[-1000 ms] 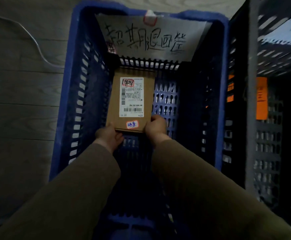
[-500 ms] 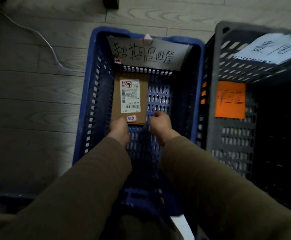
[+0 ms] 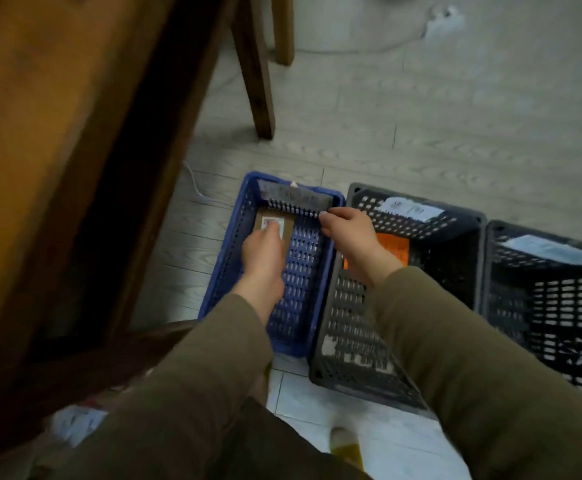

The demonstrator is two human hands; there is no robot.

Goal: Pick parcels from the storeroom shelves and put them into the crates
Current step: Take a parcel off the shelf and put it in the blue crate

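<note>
A dark wooden furniture frame fills the view from 7 to 12 o'clock, its legs standing on a pale wood-grain floor. Two olive sleeves reach in from 6 and 5 o'clock toward three slotted plastic crates set in a row on the floor, their sides touching.

The black crate sits at 3 o'clock, cut off by the edge; a pale paper sheet lies across its far rim, and its inside is too dark to read. The grey crate stands just right of centre, with a white sheet on its far rim and an orange label on its inner wall; no contents show. The blue crate is at centre, with a handwritten paper sign on its far wall, blurred.

The right hand hovers over the shared edge of the blue and grey crates, fingers loosely curled and gripping nothing. The left hand hangs over the blue crate, fingers relaxed and pointing down, nothing in its grasp; whether it touches the parcel cannot be told.

The cardboard parcel lies flat on the blue crate's floor in its 11 o'clock corner, its white shipping label facing up.
</note>
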